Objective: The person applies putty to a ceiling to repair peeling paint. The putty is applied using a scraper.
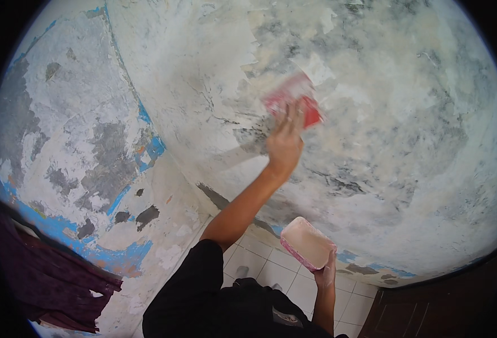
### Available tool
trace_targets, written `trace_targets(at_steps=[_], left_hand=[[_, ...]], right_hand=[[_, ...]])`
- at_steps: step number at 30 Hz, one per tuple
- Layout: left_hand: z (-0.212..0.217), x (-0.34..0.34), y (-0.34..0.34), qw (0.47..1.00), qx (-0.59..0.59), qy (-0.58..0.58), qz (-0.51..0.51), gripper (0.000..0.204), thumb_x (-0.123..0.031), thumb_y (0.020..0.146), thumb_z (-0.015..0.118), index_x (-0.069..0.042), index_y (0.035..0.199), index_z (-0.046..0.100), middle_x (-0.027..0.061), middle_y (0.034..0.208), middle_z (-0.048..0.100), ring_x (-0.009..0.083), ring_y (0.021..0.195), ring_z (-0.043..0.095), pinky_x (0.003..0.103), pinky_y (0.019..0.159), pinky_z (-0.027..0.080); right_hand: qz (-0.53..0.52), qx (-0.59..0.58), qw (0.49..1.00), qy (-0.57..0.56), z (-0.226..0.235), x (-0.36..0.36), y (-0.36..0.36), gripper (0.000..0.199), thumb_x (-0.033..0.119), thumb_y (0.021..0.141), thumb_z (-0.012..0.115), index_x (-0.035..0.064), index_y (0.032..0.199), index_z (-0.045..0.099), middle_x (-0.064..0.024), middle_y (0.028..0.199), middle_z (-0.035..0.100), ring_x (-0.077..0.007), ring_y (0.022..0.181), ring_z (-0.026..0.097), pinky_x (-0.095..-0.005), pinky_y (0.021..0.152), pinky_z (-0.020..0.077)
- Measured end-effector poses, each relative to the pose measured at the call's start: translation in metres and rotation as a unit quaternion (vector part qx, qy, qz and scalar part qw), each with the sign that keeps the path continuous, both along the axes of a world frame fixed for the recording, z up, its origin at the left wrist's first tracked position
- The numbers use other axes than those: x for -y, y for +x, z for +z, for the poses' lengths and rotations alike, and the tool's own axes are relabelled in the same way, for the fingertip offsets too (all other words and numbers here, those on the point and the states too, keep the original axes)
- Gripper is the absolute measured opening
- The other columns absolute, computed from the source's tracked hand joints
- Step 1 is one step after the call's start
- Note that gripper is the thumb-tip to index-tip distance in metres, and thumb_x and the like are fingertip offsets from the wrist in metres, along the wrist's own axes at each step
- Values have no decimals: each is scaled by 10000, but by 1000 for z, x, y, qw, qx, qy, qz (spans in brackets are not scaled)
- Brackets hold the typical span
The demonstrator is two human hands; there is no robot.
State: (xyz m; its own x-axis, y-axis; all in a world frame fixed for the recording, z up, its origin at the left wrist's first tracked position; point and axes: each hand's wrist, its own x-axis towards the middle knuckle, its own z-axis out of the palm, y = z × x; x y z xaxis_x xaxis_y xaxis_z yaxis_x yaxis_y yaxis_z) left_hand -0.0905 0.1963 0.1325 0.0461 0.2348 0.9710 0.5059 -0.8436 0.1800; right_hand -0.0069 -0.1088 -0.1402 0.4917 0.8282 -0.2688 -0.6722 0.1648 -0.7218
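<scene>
My left hand is raised against the wall, its fingers pressed on a red putty spreader. The spreader is blurred by motion and coated with pale filler on its upper part. Lower down, my right hand grips the near right corner of a rectangular pink tub. Off-white putty shows inside the tub, and dried smears cover its outside. The wall at the spreader is patchy white and grey, with dark stains around it.
A side wall with peeling blue paint and bare grey patches meets this wall at a corner on the left. Dark purple cloth hangs at lower left. Below are white floor tiles and a dark brown wooden panel at lower right.
</scene>
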Motion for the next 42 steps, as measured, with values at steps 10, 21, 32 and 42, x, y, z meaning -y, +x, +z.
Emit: trace_targets(at_steps=[10,21,32,42], left_hand=[[-4,28,-70,983,86,-86,-139,629,149,902,475,-42,1500,496,218,1411,606,305,1231,656,343,1010,514],[1,63,8,991,-1,-16,-135,728,136,788,543,-109,1473,540,224,1378,613,383,1184,662,385,895,608],[6,20,26,997,-60,-2,-40,755,159,808,551,-56,1524,453,257,1492,499,429,1373,494,488,1140,436],[18,45,-50,974,146,-114,-135,575,82,931,478,-37,1492,510,183,1328,671,219,1116,702,267,861,540]], right_hand=[[23,1,999,22,5,-4,-7,637,595,1022,505,177,1489,392,-69,1455,499,-264,1329,520,-486,1019,510],[15,31,998,52,-1,2,-13,670,607,1028,472,137,1503,429,-90,1455,524,-281,1327,532,-484,1050,496],[24,12,999,27,-13,11,-4,622,597,1036,466,207,1509,362,-64,1485,471,-275,1355,498,-509,1028,501],[0,10,1000,-3,4,21,-9,686,649,1010,474,215,1529,357,-68,1507,465,-285,1364,495,-516,1004,507]])
